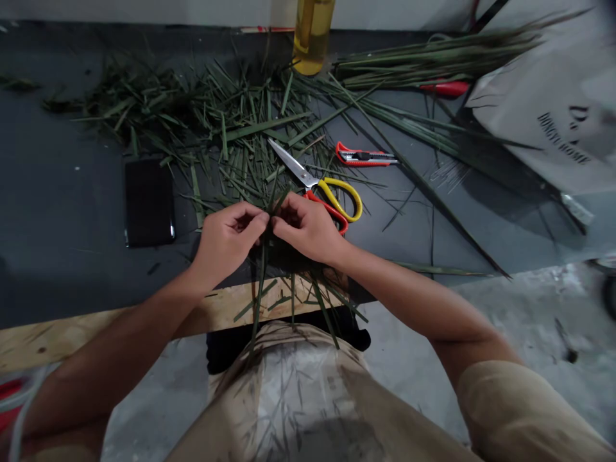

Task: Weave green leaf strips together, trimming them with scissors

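Green leaf strips [260, 276] between left hand [225, 242] and right hand [312, 230], each grip pinched on them.

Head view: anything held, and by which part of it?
The left hand and right hand pinch narrow green leaf strips, apparently partway along; the exact spot is hidden.

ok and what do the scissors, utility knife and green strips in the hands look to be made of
Scissors: likely steel blades, given their silvery shine; smooth, evenly coloured handles, probably plastic.
Utility knife: bright red casing, probably plastic, with a grey, metallic-looking central strip.
Green strips: apparently plant leaf, being flat and narrow; finish looks dull.
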Motion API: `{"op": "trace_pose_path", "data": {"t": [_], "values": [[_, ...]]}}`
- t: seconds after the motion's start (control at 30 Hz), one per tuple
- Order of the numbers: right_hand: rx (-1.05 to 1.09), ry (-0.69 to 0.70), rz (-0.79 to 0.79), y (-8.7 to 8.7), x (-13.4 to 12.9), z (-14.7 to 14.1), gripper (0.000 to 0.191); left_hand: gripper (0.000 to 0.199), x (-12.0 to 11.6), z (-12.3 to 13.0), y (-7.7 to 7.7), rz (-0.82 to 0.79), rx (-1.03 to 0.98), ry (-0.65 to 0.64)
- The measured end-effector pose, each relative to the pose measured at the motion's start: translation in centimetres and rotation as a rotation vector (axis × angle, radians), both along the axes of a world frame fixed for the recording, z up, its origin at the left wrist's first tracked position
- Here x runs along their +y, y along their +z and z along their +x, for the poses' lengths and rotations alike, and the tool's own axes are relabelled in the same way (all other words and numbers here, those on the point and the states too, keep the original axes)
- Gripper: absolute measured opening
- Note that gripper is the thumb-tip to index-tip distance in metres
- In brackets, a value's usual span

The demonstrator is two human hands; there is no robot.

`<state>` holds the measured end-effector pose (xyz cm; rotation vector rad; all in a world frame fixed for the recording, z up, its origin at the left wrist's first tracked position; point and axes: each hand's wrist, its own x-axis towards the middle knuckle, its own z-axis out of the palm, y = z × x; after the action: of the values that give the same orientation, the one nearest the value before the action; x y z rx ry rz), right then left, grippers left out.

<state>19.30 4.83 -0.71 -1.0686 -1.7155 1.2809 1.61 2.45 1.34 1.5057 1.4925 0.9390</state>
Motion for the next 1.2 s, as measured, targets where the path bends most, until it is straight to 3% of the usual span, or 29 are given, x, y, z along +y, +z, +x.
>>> {"op": "trace_pose_path", "data": {"t": [0.2, 0.43, 0.7, 0.9, 1.1, 1.2], "values": [[-0.026, -0.047, 0.107, -0.21, -0.25, -0.11, 0.01, 0.013, 0.29, 0.04, -0.3, -0.06, -0.054, 0.024], [0.039, 0.004, 0.007, 0.06, -0.22, -0.06, 0.017, 0.016, -0.08, -0.25, -0.4, 0.052, 0.033, 0.026], [-0.048, 0.016, 0.15, -0.14, -0.59, -0.07, 0.012, 0.014, -0.18, -0.03, -0.79, 0.007, 0.019, 0.065], [-0.035, 0.032, 0.033, -0.25, -0.51, -0.13, 0.013, 0.013, -0.23, 0.07, -0.91, 0.036, 0.025, 0.091], [-0.116, 0.042, 0.166, -0.7, -0.48, -0.07, 0.01, 0.009, -0.06, 0.14, -1.04, 0.009, -0.01, 0.097], [-0.103, 0.037, 0.131, -0.82, -0.51, -0.09, 0.012, 0.009, 0.03, 0.17, -1.03, 0.0, -0.021, 0.127]]}}
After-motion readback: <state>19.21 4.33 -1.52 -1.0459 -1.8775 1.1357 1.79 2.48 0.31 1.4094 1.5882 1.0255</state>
